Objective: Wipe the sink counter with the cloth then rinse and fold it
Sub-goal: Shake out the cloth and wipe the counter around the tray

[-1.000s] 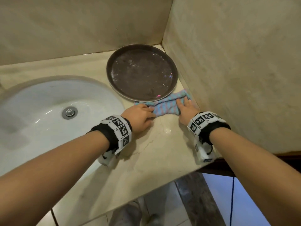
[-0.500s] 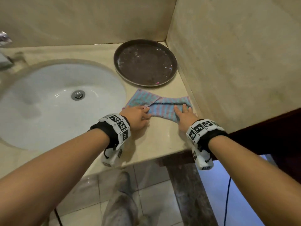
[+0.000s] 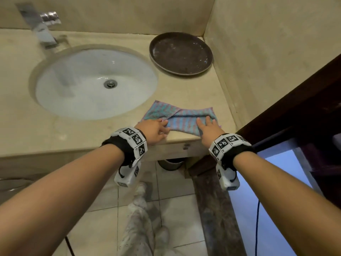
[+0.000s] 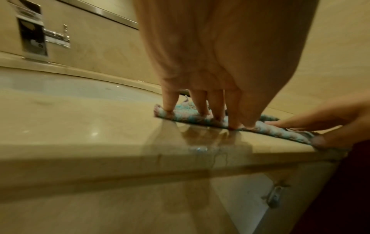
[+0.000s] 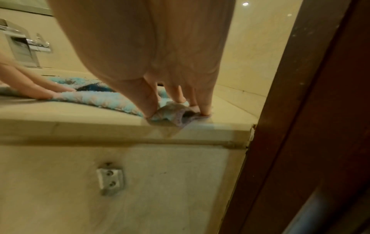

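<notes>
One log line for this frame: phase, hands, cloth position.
phase: wiping | left hand: presses cloth | right hand: presses cloth | cloth: flat at counter front edge, right of sink

cloth 1 | sink 1 | tray 1 | faucet 1 | hands 2

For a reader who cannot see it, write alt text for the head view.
Both hands, left and right, press a striped cloth flat near the counter's front edge. A white sink lies to the left, a dark round tray behind in the corner.
</notes>
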